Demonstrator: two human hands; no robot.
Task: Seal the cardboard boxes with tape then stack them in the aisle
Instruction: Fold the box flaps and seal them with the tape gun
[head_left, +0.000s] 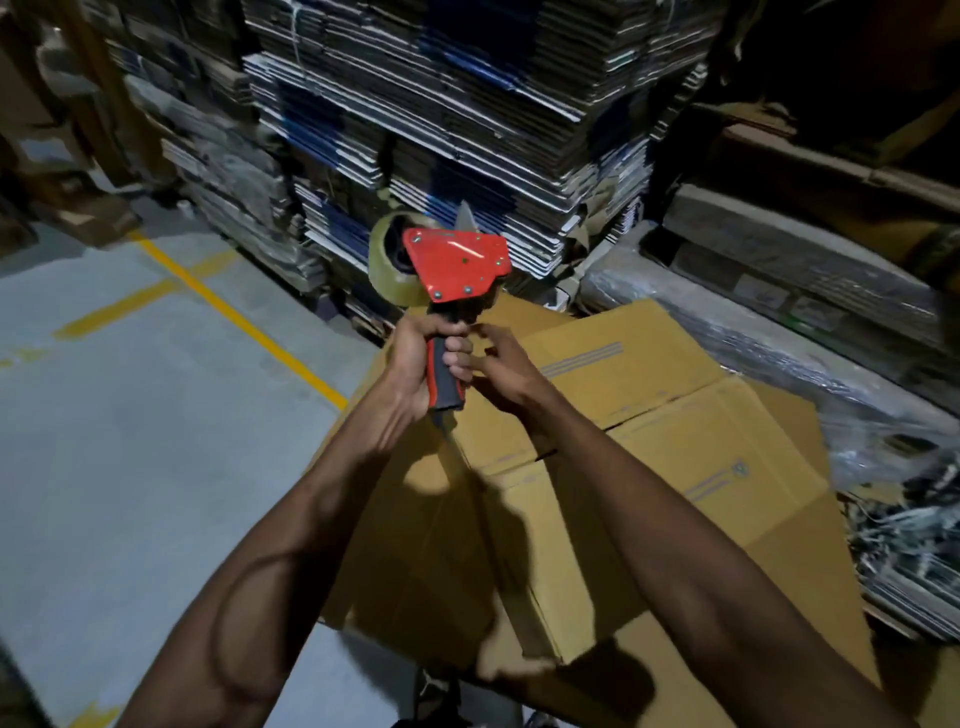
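My left hand (415, 358) grips the red and black handle of a red tape dispenser (457, 265), held upright above a brown cardboard box (649, 441). A roll of clear tape (387, 260) sits on its left side. My right hand (504, 369) is just right of the handle, fingers loosely curled and touching the left hand's fingers near the dispenser's base; whether it pinches tape I cannot tell. The box's top flaps are folded shut, with the centre seam (613, 423) running across. A strip of tape (524, 597) runs down its near side.
Tall stacks of flattened cartons (441, 104) stand behind the box. Plastic-wrapped bundles (779, 291) lie to the right. Grey concrete floor (130, 467) with yellow lines (234, 312) spreads to the left. More brown cardboard (914, 686) lies at the lower right.
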